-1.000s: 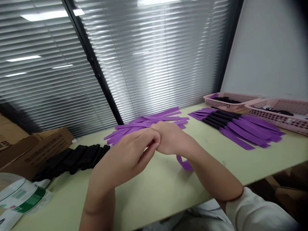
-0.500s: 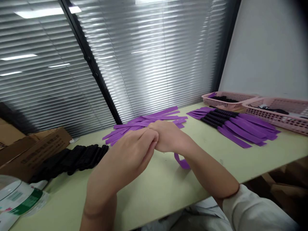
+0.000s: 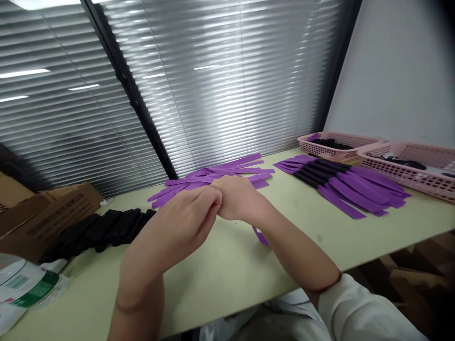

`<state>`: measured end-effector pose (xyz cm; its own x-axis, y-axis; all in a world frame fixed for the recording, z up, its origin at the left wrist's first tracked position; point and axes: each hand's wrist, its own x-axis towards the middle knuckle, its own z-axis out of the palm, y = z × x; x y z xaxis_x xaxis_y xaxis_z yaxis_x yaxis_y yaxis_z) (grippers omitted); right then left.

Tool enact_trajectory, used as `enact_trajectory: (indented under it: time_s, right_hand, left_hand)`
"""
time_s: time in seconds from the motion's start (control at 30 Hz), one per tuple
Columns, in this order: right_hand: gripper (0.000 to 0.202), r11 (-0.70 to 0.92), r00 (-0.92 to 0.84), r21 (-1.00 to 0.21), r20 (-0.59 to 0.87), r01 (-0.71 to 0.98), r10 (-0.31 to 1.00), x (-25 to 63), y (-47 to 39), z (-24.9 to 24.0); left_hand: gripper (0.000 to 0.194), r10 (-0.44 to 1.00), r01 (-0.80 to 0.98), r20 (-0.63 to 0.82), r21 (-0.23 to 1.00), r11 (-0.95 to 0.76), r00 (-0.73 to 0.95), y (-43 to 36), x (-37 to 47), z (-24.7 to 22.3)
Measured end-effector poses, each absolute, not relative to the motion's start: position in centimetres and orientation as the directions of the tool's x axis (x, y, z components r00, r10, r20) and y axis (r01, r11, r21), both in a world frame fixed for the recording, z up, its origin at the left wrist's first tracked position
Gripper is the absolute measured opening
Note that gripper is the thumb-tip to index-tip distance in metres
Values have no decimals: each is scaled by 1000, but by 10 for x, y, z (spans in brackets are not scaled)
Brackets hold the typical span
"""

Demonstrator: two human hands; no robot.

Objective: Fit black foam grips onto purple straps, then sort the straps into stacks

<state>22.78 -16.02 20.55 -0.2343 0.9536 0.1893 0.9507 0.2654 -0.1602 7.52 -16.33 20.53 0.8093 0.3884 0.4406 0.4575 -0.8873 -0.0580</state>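
My left hand (image 3: pixel 183 213) is closed, its curled fingers pressed against the fingers of my right hand (image 3: pixel 237 198) above the table. The right hand is bent at the wrist and closed too, its back towards me. A loop of purple strap (image 3: pixel 261 236) hangs below the right wrist, partly behind the forearm. Whatever lies between the fingertips is hidden by the hands. Behind them a loose pile of flat purple straps (image 3: pixel 213 173) lies on the table (image 3: pixel 227 265). To the right is a row of purple straps (image 3: pixel 362 189) with black ribbed sleeves (image 3: pixel 316 171) around them.
At the left lie several black ribbed pieces (image 3: pixel 117 225), beside a cardboard box (image 3: pixel 60 215) and a clear plastic container with a green label (image 3: pixel 35 290). Two pink baskets (image 3: pixel 329 150) with dark items stand at the back right. Window blinds (image 3: pixel 227 94) rise behind the table.
Both hands, still together, have shifted slightly left in the view. Less of the hanging purple loop shows beside the right forearm. The camera view has moved a little.
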Motion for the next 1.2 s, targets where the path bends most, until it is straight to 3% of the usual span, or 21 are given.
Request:
enact_trajectory:
  time_s: [0.43, 1.2]
  right_hand:
    - [9, 271, -245, -151, 171, 951, 954, 234, -172, 211]
    - [14, 386, -300, -232, 332, 893, 894, 245, -185, 212]
  left_hand:
    - [12, 363, 387, 476, 50, -921, 801, -168, 78, 208]
    - [11, 301, 248, 621, 174, -953, 724, -173, 84, 205]
